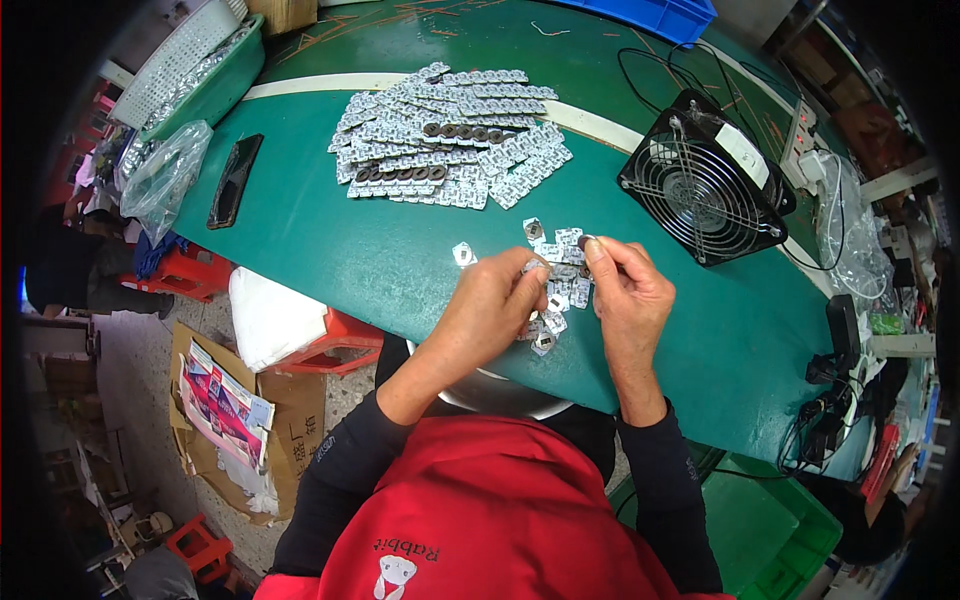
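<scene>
My left hand (482,308) is closed, thumb against forefinger, on a small white printed piece (536,266) that is mostly covered by the fingertips. Close by on the right, my right hand (632,295) pinches a small dark disc (586,242). Between and below the hands lie several loose white printed pieces (579,292), some with a dark centre. One more loose piece (463,254) rests on the green table to the left. Farther off is a heap of white printed strips (430,150), a few showing rows of dark round discs.
A black fan (705,180) with a wire guard stands at right, its cable trailing behind. At left are a dark phone (235,180), a clear plastic bag (168,180) and stacked baskets (215,85). A metal bowl (510,396) sits below the table's near edge.
</scene>
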`<state>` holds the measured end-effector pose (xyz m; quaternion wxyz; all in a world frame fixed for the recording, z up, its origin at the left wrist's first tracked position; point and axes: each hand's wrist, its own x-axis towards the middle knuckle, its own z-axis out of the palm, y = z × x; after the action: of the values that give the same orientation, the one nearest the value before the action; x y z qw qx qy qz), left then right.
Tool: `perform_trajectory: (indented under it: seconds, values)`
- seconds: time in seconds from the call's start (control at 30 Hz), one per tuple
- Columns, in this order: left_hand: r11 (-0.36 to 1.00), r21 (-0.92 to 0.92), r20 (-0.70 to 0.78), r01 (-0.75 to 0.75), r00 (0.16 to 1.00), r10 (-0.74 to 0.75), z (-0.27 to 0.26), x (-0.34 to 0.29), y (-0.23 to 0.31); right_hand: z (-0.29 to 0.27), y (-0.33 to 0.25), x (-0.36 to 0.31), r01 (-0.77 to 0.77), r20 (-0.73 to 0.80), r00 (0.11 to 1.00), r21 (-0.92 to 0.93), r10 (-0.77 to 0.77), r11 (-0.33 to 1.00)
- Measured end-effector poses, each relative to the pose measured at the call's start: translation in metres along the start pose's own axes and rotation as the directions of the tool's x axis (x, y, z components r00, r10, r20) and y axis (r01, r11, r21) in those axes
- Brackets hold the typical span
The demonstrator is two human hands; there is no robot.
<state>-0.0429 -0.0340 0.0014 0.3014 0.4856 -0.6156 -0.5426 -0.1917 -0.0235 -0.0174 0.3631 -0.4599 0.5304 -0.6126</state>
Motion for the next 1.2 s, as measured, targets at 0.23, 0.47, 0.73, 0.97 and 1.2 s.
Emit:
perform_trajectory:
  seconds: [0.23, 0.47, 0.73, 0.97, 1.2]
  values:
    - [0.973, -0.230, 0.187, 0.003, 0.982, 0.041, -0.008, 0.000, 0.007, -0.002, -0.001, -0.002, -0.341, 0.342, 0.908, 0.273, 0.241, 0.899]
    - [0.963, -0.266, 0.229, -0.042, 0.968, 0.106, -0.014, 0.001, 0.008, -0.007, -0.001, 0.004, -0.689, 0.562, 0.716, 0.472, 0.414, 0.550]
    - [0.946, -0.322, 0.275, -0.027, 0.954, 0.121, -0.017, 0.003, 0.006, -0.007, -0.005, 0.003, -0.674, 0.540, 0.726, 0.437, 0.425, 0.595]
    - [0.974, -0.224, 0.226, -0.030, 0.971, 0.082, -0.009, 0.002, 0.008, 0.003, -0.007, -0.006, -0.414, 0.334, 0.897, 0.396, 0.291, 0.820]
    - [0.972, -0.073, 0.058, -0.224, 0.972, 0.228, -0.002, -0.007, -0.002, 0.000, -0.002, -0.003, -0.402, 0.289, 0.906, 0.366, 0.309, 0.839]
